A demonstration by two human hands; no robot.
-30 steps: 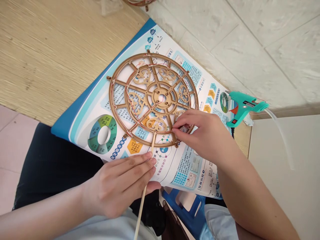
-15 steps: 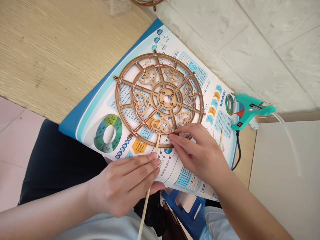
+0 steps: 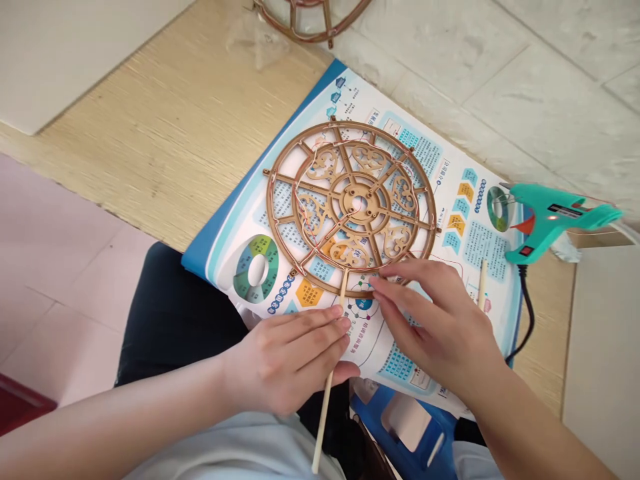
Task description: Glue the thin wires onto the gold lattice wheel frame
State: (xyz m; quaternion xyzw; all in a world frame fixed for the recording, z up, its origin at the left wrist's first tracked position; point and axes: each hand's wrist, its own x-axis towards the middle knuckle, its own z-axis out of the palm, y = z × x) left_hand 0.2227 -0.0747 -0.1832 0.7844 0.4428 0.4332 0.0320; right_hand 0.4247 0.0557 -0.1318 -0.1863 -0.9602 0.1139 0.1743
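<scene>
Head view: gold openwork wheel frame [image 3: 371, 204] lies flat on a printed sheet [image 3: 373, 333], tilted up in the picture away from both hands; thin red and white wire [image 3: 299, 193] runs along its inner ring and spokes. Left hand [image 3: 295, 360] at the near side, palm down, fingers straight and laid side by side, closed over a pale wooden stick [image 3: 325, 400], thumb showing below them. Stick passes beneath the fingers; its upper end reaches across the frame's outer rim to the inner ring, just beyond the fingertips, the lower end hanging toward the lap. Left fingertips just short of the rim. Right hand [image 3: 440, 320] at the frame's near right edge; fingers bent, index, middle and thumb tips drawn close together over the rim, right of the stick's tip; cannot tell whether they pinch a strand of wire. A loose red strand arcs past the knuckles. Beyond that wrist, a second pale stick [image 3: 483, 283] on the sheet, then a teal hot glue gun [image 3: 545, 207] on its side, black cable [image 3: 527, 320] trailing down. Far edge: part of another wheel frame [image 3: 327, 20], clear plastic wrap [image 3: 263, 43] beside it, on the wooden tabletop [image 3: 200, 100].
</scene>
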